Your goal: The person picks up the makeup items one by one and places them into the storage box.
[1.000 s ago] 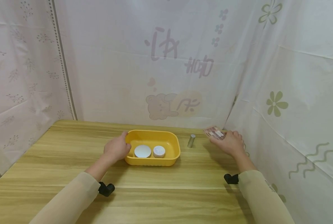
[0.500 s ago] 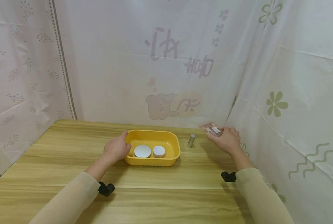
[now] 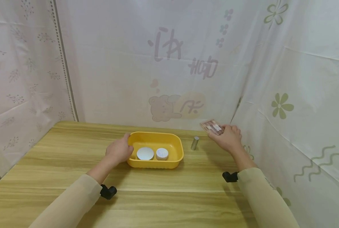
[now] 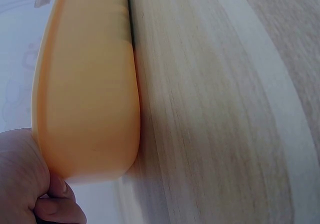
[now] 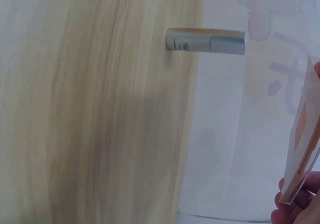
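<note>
My left hand [image 3: 119, 149] grips the left rim of a yellow plastic basin [image 3: 175, 164]; in the left wrist view its fingers [image 4: 52, 211] curl at the rim. Inside the basin lie a larger round white compact-like disc [image 3: 145, 154] and a smaller round white jar [image 3: 162, 154]. My right hand [image 3: 229, 138] pinches a flat eyeshadow palette [image 3: 212, 127] with a grid of brown and pink shades, held tilted above the table. Between basin and palette a silver lipstick tube [image 3: 195, 143] stands upright; the right wrist view shows small print on the tube [image 5: 205, 41].
The wood-grain table [image 3: 158, 202] reaches back to a patterned white curtain [image 3: 115, 79]. Another curtain side [image 3: 314, 126] hangs close to the right arm. A black wrist-camera mount [image 3: 109, 192] sits on the left wrist, another mount [image 3: 230, 177] on the right.
My right hand has moved left and slightly up with the eyeshadow palette, closer to the lipstick tube. The left hand and the basin have stayed in place.
</note>
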Available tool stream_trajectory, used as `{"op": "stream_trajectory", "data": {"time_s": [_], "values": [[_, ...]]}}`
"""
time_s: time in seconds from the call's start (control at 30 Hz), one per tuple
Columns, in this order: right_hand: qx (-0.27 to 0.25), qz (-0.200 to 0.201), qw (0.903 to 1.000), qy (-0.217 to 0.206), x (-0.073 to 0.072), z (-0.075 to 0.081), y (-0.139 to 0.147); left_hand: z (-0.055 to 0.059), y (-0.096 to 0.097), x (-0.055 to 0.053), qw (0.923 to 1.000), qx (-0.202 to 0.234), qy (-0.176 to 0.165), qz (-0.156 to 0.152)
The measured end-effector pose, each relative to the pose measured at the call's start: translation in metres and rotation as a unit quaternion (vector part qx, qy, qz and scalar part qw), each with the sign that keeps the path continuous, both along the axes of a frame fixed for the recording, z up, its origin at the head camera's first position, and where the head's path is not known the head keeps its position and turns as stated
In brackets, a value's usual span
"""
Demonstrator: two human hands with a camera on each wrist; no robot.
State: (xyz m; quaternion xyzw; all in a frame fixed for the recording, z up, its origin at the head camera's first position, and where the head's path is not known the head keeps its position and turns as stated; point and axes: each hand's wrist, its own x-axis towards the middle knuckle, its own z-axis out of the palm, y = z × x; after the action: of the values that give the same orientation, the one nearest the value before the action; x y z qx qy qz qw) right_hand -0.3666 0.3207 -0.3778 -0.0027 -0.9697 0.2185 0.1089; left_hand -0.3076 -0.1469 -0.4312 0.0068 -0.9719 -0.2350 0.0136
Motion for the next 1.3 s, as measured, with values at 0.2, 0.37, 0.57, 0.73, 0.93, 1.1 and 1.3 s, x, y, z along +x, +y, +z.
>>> {"op": "stream_trajectory", "data": {"time_s": [0.2, 0.37, 0.57, 0.73, 0.93, 1.1, 1.3], "values": [[-0.012, 0.015, 0.9998, 0.001, 0.003, 0.009, -0.011, 0.0, 0.0, 0.0, 1.0, 0.006, 0.001, -0.004], [-0.013, 0.026, 0.9996, -0.001, 0.004, 0.015, -0.019, 0.001, 0.0, 0.0, 1.0, 0.004, 0.001, -0.002], [-0.01, 0.033, 0.9993, 0.012, 0.007, 0.02, -0.031, 0.001, 0.0, 0.001, 1.0, 0.004, -0.001, -0.001], [-0.003, 0.043, 0.9987, 0.027, 0.008, 0.022, -0.043, 0.001, 0.0, 0.0, 1.0, 0.002, 0.0, 0.0], [-0.009, 0.065, 0.9971, 0.04, 0.009, 0.02, -0.058, 0.0, 0.0, 0.0, 1.0, 0.001, 0.004, -0.004], [-0.009, 0.072, 0.9967, 0.037, 0.011, 0.02, -0.07, 0.0, 0.0, 0.0, 1.0, 0.002, 0.003, -0.003], [-0.007, 0.079, 0.996, 0.041, 0.013, 0.022, -0.08, 0.0, 0.0, 0.0, 1.0, -0.001, 0.005, -0.002]]}}
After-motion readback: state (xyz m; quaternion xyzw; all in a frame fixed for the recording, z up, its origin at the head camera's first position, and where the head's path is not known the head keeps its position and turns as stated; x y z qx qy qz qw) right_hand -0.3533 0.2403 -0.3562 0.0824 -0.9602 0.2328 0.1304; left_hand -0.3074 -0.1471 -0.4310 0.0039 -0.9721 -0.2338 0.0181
